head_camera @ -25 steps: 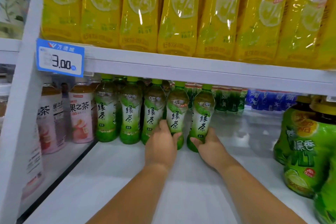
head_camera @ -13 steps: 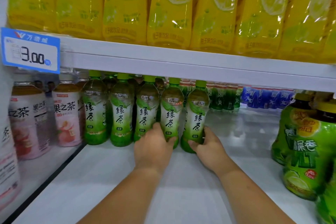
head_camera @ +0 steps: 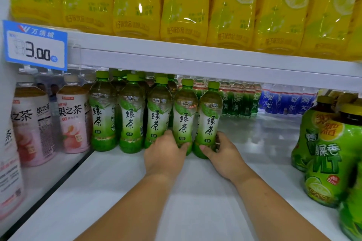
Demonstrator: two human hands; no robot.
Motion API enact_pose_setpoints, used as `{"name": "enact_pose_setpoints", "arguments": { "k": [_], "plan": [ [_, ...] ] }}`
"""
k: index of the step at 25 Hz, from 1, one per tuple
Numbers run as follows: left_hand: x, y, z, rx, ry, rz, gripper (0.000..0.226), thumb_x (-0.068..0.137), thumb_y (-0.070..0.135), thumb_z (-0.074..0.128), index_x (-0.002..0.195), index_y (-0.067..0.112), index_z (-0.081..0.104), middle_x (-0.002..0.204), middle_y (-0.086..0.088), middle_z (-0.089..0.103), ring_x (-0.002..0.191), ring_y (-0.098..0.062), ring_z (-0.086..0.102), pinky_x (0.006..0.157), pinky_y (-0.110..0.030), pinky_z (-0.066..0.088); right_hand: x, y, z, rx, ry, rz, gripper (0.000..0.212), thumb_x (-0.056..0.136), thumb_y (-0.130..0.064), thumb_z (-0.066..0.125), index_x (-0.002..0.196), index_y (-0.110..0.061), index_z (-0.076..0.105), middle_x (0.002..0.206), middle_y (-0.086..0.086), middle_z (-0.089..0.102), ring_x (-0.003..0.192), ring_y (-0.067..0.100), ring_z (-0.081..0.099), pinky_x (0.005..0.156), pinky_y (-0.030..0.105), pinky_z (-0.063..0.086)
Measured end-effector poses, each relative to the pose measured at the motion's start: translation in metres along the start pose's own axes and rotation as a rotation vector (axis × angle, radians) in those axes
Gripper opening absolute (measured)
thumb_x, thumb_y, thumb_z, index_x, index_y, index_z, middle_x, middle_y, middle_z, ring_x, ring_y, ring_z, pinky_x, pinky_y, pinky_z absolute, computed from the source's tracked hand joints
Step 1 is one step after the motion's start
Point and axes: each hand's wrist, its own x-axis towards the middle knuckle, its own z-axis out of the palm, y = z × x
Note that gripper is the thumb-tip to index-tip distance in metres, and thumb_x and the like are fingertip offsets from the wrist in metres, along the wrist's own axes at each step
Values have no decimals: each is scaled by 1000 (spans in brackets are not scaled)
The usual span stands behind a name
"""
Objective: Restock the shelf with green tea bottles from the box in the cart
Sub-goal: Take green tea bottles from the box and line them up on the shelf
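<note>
Two green tea bottles [head_camera: 207,123] upright on shelf [head_camera: 195,201], rightmost of front row; left hand [head_camera: 166,154] and right hand [head_camera: 223,152] each wrapped around one base; probably full and heavy, smooth plastic; best gripped low.

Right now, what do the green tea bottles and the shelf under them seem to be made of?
The green tea bottles look like clear plastic: see-through shoulders, glossy printed sleeve labels, green screw caps. The shelf seems white painted metal or laminate with a smooth, slightly glossy finish, since it mirrors the bottles at the back; I cannot tell which.
</note>
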Motion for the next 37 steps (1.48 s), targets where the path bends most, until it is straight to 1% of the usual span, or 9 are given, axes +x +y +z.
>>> {"name": "enact_pose_setpoints", "arguments": {
  "k": [7,10,13,16,19,22,26,34,37],
  "plan": [
    [3,0,-2,-4,-32,-13,40,83,59,62,100,24,59,96,4,68,93,-24,65,71,-30,45,-2,-8,1,-132,0,42,35,92,-30,69,119,-26,48,105,-8,61,100,14,60,85,25,46],
    [-2,2,-5,-28,-51,-32,37,84,55,60,99,22,60,95,1,67,86,-25,61,70,-31,43,-9,-13,4,-267,50,47,38,95,-36,61,125,-16,49,116,5,66,108,25,61,89,32,49],
    [-12,2,-12,-142,-111,-96,36,87,50,59,102,18,62,100,-4,67,85,-26,55,73,-32,44,-25,-29,2,-291,0,172,49,100,-45,48,135,-10,47,131,13,59,120,31,55,89,31,42],
    [-19,4,-23,-332,-218,-173,38,92,42,59,117,14,63,113,-8,68,92,-25,55,79,-29,43,-42,-42,-2,-285,-40,244,54,101,-51,40,137,-13,48,133,11,58,119,29,56,91,33,44],
    [-38,9,-43,-488,-314,-233,46,98,45,52,129,13,58,126,-7,64,111,-26,58,84,-28,40,-68,-54,-6,-199,-9,220,49,102,-50,39,133,-14,52,128,7,61,108,23,58,81,29,41],
    [-69,10,-64,-575,-340,-200,45,101,47,47,128,13,59,128,-8,63,120,-27,56,91,-30,40,-101,-68,-14,-138,24,191,44,103,-45,41,128,-12,56,122,8,63,98,18,52,77,26,36],
    [-102,3,-92,-663,-362,-216,44,101,44,49,130,13,58,131,-5,62,119,-21,55,91,-27,37,-140,-82,-24,-62,45,228,44,103,-41,45,131,-9,56,126,6,63,106,16,54,88,26,37],
    [-152,18,-160,-584,-669,-311,60,101,46,49,152,18,38,156,-1,40,141,-18,39,112,-30,29,-214,-136,-60,105,-111,508,40,103,-36,48,138,-17,52,133,-5,53,116,9,49,96,22,33],
    [-163,27,-192,-546,-766,-400,58,101,47,49,151,19,39,153,-1,42,137,-20,42,105,-30,36,-237,-159,-77,115,-125,629,41,102,-36,50,139,-19,53,134,-1,56,116,12,53,95,25,37]
  ]
}}
